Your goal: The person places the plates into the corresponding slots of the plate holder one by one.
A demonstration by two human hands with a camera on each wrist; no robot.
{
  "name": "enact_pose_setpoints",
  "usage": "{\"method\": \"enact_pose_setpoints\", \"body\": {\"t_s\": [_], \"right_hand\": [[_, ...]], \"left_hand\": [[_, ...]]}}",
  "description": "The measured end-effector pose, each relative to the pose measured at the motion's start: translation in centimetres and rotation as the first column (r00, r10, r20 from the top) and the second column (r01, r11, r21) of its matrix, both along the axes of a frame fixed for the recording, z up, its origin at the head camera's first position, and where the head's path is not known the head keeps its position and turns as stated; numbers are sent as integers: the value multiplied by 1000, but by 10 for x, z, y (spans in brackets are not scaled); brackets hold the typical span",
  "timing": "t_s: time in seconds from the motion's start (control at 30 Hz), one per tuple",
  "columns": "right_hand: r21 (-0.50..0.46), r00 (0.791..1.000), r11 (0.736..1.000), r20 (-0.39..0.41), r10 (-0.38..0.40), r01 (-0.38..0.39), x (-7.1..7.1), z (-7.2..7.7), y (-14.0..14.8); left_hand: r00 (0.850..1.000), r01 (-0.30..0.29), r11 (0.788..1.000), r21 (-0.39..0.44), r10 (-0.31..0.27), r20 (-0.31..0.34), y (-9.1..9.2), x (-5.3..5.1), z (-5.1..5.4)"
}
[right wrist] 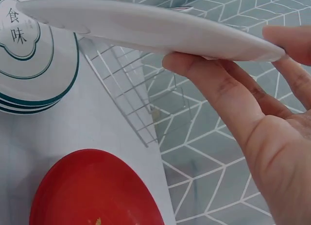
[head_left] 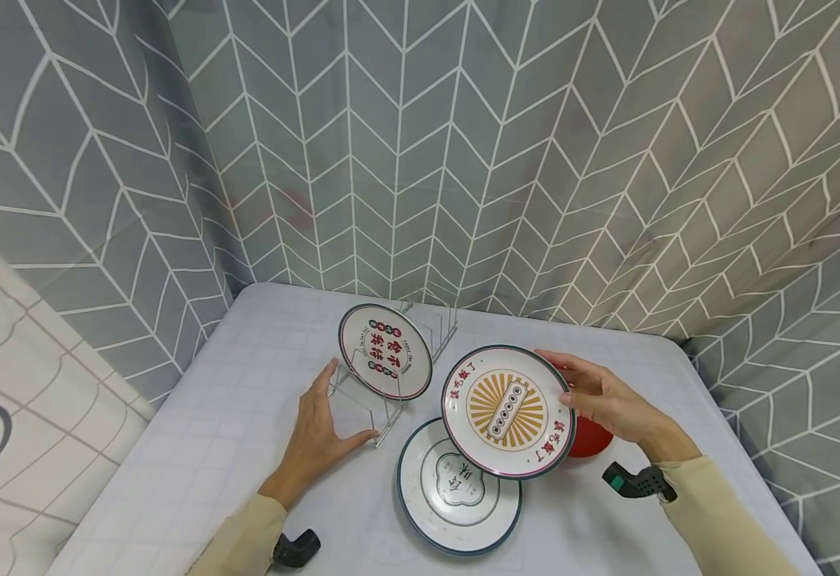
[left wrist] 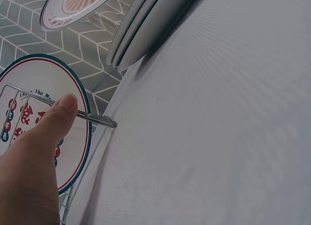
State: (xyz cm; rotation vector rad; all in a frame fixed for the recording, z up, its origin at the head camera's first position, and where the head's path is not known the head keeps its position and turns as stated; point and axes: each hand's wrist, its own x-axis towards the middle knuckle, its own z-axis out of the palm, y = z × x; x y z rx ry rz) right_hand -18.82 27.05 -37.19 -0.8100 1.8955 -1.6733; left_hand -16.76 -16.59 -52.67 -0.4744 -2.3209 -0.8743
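My right hand (head_left: 610,404) pinches the rim of a white plate (head_left: 508,412) with a yellow sunburst and red characters, thumb on top and fingers beneath. The plate is tilted in the air, partly over a stack of dark-rimmed white plates (head_left: 456,532). To the left is a wire dish rack (head_left: 443,340); a white plate with red lettering (head_left: 386,352) leans in it. My left hand (head_left: 319,432) is spread at the rack's near end. Its thumb (left wrist: 57,119) lies against a rack wire in the left wrist view, while its other fingers are hidden there.
A red round dish (right wrist: 95,191) sits on the table right of the stack, partly covered by the held plate in the head view. White cloth covers the table (head_left: 269,332). A grey curtain with white chevrons (head_left: 420,160) hangs behind and on both sides.
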Motion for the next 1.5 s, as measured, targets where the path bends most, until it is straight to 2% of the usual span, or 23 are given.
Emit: {"method": "enact_pose_setpoints", "body": {"t_s": [0.3, 0.5, 0.67, 0.93, 1.23, 1.37, 1.5], "right_hand": [[23, 999, 999, 3, -43, 42, -2, 5, 2], [65, 990, 989, -49, -132, 135, -7, 29, 3], [36, 987, 989, -79, -137, 141, -20, 51, 3], [-39, 994, 994, -41, -99, 98, -37, 66, -4], [-49, 985, 985, -43, -168, 166, -71, 91, -21], [-11, 976, 977, -58, -212, 211, -87, 101, -36], [38, 966, 967, -61, -250, 253, -98, 106, -52]], "left_hand": [[1000, -11, 1000, 0, 11, 12, 0, 1, -1], [1000, 0, 1000, 8, 0, 13, 0, 0, 1], [1000, -2, 1000, 8, 2, 4, -1, 0, 0], [1000, 3, 1000, 8, -3, 11, 0, 0, -1], [1000, 1, 1000, 6, -1, 18, 0, 1, 1], [999, 4, 1000, 11, -4, 32, 0, 1, 1], [999, 2, 1000, 14, -3, 44, 0, 0, 1]]}}
